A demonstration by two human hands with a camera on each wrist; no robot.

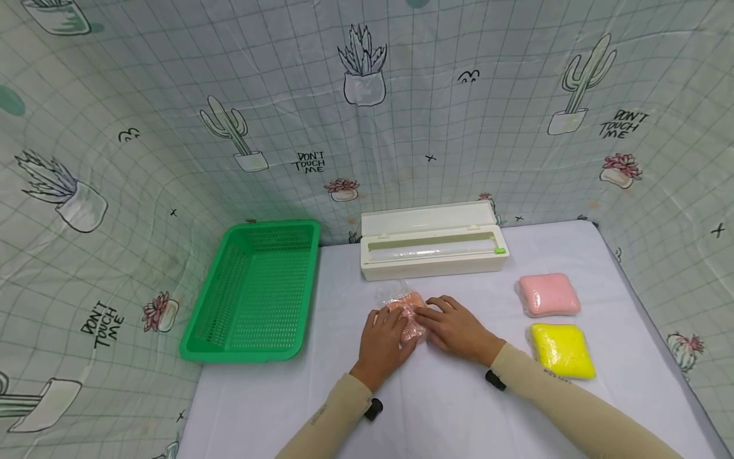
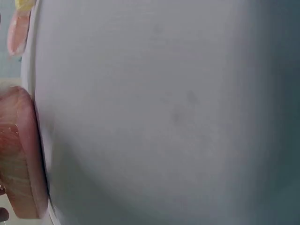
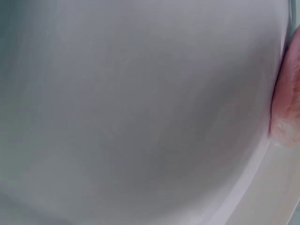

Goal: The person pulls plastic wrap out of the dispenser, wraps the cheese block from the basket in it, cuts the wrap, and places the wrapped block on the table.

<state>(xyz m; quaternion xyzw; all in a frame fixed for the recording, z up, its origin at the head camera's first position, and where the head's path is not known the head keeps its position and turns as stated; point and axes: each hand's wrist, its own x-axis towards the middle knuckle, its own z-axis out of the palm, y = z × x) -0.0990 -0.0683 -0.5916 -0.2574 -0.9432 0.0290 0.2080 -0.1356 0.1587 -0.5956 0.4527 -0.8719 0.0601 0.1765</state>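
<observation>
A salmon-pink block in crinkled clear film [image 1: 414, 328] lies on the white-covered table between the two hands. At its left and near side, my left hand [image 1: 380, 347] holds it, with the thumb reaching along the near edge. My right hand [image 1: 461, 331] touches the block from the right, its fingers laid out over the film. Loose film sticks out beyond the far left corner. The left wrist view has the wrapped block [image 2: 18, 154] at its left edge, and the right wrist view catches only a part of the block [image 3: 287, 103].
Behind the hands stands a white film dispenser box [image 1: 436, 264], lid raised, roll visible. A green perforated basket [image 1: 309, 287] sits to the left. On the right lie a pink wrapped block [image 1: 549, 295] and a yellow wrapped block [image 1: 563, 350]. Patterned cloth [image 1: 401, 140] surrounds the table.
</observation>
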